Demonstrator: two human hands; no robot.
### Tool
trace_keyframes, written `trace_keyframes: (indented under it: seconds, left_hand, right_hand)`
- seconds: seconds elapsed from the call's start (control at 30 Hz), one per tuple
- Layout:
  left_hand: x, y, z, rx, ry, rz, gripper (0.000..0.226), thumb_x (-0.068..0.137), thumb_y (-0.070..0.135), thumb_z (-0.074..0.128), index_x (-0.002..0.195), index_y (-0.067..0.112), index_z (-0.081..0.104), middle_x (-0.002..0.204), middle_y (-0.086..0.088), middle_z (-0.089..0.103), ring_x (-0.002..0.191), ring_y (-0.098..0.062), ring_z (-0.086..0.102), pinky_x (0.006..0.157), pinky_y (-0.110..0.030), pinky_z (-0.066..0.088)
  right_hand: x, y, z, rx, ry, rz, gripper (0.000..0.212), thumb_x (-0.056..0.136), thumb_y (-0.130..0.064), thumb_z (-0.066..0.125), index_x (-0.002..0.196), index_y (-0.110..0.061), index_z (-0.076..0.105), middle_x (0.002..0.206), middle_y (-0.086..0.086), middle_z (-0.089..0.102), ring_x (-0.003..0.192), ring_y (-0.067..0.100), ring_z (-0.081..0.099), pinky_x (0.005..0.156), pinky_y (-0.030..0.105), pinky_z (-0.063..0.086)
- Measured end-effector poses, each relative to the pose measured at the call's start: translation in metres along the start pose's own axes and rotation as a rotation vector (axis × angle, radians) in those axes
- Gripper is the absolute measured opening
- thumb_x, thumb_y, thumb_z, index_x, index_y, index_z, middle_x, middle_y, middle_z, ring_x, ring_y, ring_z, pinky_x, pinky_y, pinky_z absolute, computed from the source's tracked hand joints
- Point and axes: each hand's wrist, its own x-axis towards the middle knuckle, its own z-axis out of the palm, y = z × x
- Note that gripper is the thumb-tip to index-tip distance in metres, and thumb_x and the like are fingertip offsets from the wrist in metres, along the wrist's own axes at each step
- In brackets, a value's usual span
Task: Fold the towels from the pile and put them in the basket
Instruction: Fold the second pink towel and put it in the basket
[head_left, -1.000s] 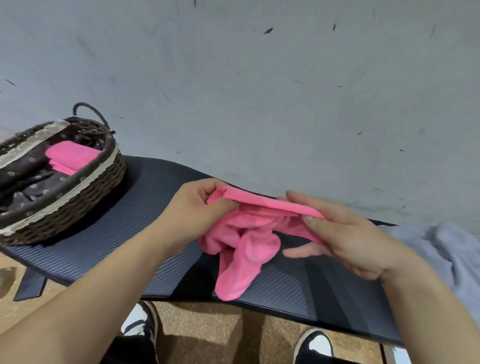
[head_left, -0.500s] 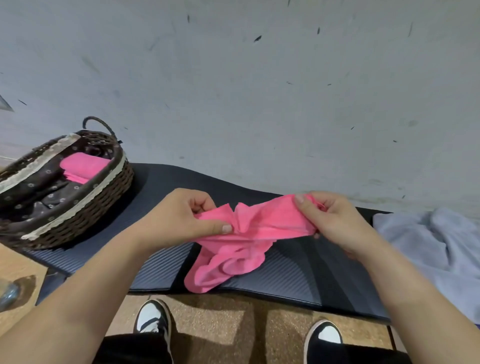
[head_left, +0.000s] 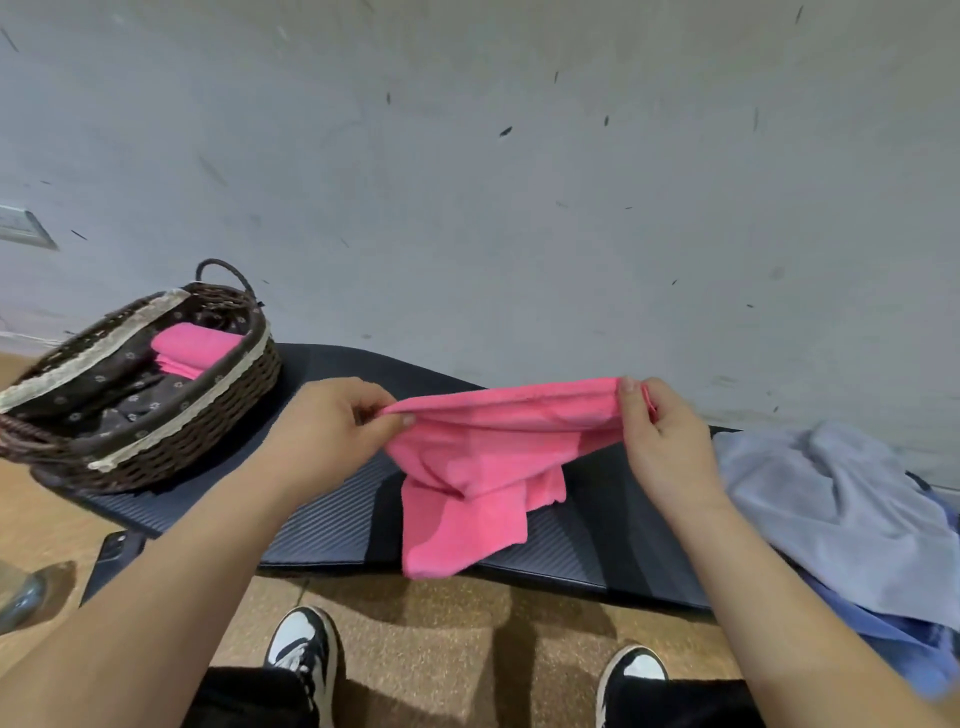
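**Pink towel stretched between both hands, fold not started**

Dark ribbed mat (head_left: 332, 519) runs 9 to 3 o'clock across the view, against the wall.

The pile (head_left: 841, 509) of grey-blue towels sits at 4 o'clock on the mat's right end, rumpled, hanging over the near edge.

The wicker basket (head_left: 218, 415) is at 9 o'clock on the mat's left end. It has a dark liner and one folded pink towel (head_left: 197, 345) lying flat at the far side. I judge there's plenty of room beside it.

The pink towel (head_left: 493, 457) I'm working is at centre, top edge pulled taut, the rest sagging in a bunch onto the mat toward 6 o'clock. It looks light, soft and limp with no stiffness, so it won't hold shape unless laid flat. Best hold is the corners, and the lower ones are buried in the bunch.

My left hand (head_left: 332, 415) pinches the top edge at 9 o'clock of the towel, and my right hand (head_left: 657, 441) pinches it at 3 o'clock. The hands are well apart.
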Motion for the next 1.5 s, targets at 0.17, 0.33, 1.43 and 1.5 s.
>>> trace_keyframes:
  seconds: [0.17,0.33,1.43,1.5]
  left_hand:
    - [-0.004,0.04,0.013,-0.139,0.079,0.056,0.011,0.092,0.031,0.073,0.081,0.03,0.073,0.072,0.013,0.069,0.068,-0.005,0.062,0.064,-0.028,0.049]
    - [-0.017,0.072,0.042,-0.217,-0.215,0.182,0.013,0.097,0.024,0.068,0.09,0.034,0.071,0.078,0.013,0.074,0.071,-0.008,0.071,0.064,-0.029,0.057]
    - [0.026,0.015,0.019,-0.275,-0.054,-0.174,0.016,0.098,0.019,0.069,0.087,0.024,0.08,0.068,-0.006,0.072,0.05,-0.022,0.066,0.046,-0.037,0.06]
    - [0.036,0.031,0.008,-0.546,0.136,-0.187,0.014,0.099,0.018,0.069,0.093,0.024,0.08,0.082,-0.01,0.074,0.061,-0.018,0.068,0.053,-0.034,0.062]
  right_hand:
    - [-0.007,-0.001,-0.002,-0.337,-0.108,0.094,0.046,0.103,-0.05,0.045,0.135,-0.019,0.057,0.138,0.01,0.058,0.134,0.029,0.048,0.108,0.051,0.042]
    - [-0.031,-0.042,-0.001,0.012,-0.482,-0.126,0.067,0.093,-0.055,0.068,0.153,-0.037,0.044,0.156,-0.018,0.047,0.148,-0.002,0.035,0.122,0.029,0.031]
    - [0.018,-0.008,-0.004,0.146,-0.13,0.068,0.055,0.089,-0.048,0.076,0.062,-0.018,0.038,0.054,-0.004,0.03,0.049,0.012,0.03,0.045,0.028,0.027]
    - [0.023,-0.011,-0.005,0.089,0.03,0.049,0.058,0.092,-0.05,0.073,0.064,-0.019,0.033,0.058,-0.004,0.027,0.054,0.012,0.027,0.051,0.034,0.026]
